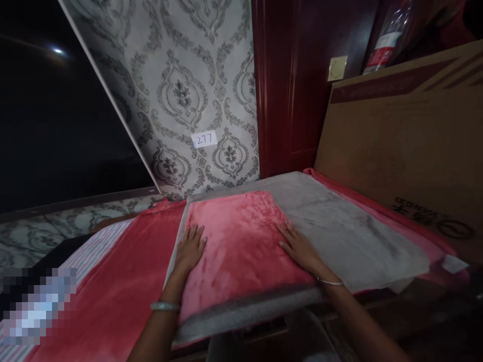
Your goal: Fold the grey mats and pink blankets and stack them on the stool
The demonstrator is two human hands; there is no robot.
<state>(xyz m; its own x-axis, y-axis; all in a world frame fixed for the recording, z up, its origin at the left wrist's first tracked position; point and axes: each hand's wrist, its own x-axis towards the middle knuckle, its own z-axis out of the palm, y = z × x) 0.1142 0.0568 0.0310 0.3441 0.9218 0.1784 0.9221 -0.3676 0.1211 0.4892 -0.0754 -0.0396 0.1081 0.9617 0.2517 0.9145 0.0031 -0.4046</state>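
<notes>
A: How do we judge the folded plush blanket (241, 246) to handle?

B: Soft, limp, fairly light, not fragile. We expect the pile to slide a little and the layers to shift, so we would take both side edges together, fingers beneath the lowest layer.

A: Where do we log it?

B: On the grey fleece (339, 221), toward its near left corner. We cannot tell whether the two are joined.

A: And the hands?

B: We note the left hand (191, 247) flat by the blanket's left edge, fingers slightly spread; the right hand (300, 246) rests flat along its right edge. Both unclenched, gripping nothing.

A: Appearance?

B: We record a rough rectangle: pink, deepening to red nearer us, mottled where the nap turns, with a thick, rounded grey near edge.
</notes>
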